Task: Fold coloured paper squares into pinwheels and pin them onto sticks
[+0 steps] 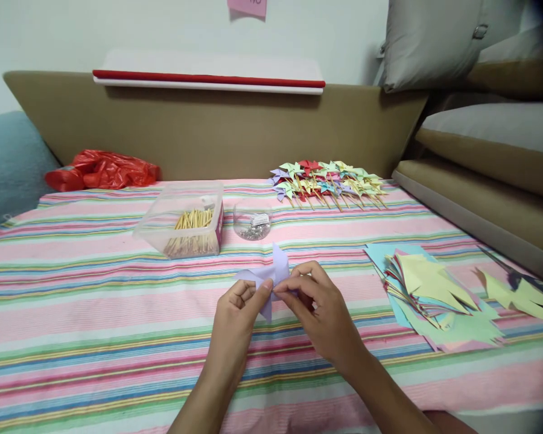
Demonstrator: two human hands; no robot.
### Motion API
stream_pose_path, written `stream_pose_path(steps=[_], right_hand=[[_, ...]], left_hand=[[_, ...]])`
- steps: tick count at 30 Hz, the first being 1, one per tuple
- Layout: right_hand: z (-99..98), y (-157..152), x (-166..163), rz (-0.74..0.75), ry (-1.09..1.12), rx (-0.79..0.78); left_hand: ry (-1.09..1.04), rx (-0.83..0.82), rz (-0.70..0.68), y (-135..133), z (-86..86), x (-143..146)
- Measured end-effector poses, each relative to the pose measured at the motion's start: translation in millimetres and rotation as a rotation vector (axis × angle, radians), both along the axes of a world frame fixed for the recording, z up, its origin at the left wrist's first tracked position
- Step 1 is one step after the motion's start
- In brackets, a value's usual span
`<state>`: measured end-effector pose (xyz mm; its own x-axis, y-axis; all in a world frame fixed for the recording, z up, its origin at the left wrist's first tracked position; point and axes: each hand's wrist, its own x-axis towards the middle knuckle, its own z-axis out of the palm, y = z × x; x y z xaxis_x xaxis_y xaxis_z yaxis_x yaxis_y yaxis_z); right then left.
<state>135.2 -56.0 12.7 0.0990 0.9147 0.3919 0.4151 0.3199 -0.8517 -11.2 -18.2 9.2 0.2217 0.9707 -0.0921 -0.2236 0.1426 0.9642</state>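
Note:
A purple paper pinwheel [280, 263] with folded blades is held between my two hands above the striped cloth. My left hand [243, 301] pinches it near the middle, thumb on top. From the other side my right hand [319, 307] has its thumb and fingertips closed at the pinwheel's centre; whether a small pin sits between them is hidden. Just beyond stands a clear round tub [252, 223] with small metal pieces and a white label inside. To its left, a clear plastic box [181, 199] lies tipped toward me with many thin wooden sticks [192, 226].
Finished pinwheels [330, 181] on sticks lie in a pile at the back. At right are stacked cut paper sheets [434, 283], yellow scraps [516, 295] and dark scissors [513, 277]. A red plastic bag [108, 170] lies back left. Cushions [489, 181] line the right side.

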Motion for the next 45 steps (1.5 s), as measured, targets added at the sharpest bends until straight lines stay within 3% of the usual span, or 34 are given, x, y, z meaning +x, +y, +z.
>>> stream_pose_path(steps=[20, 45], right_hand=[[8.1, 1.4, 6.6, 0.003, 0.257, -0.281], [-5.1, 1.5, 4.1, -0.023, 0.513, -0.202]], left_hand=[[0.180, 0.196, 0.019, -2.8, -3.4, 1.8], [0.191, 0.248, 0.035, -5.6, -3.7, 3.1]])
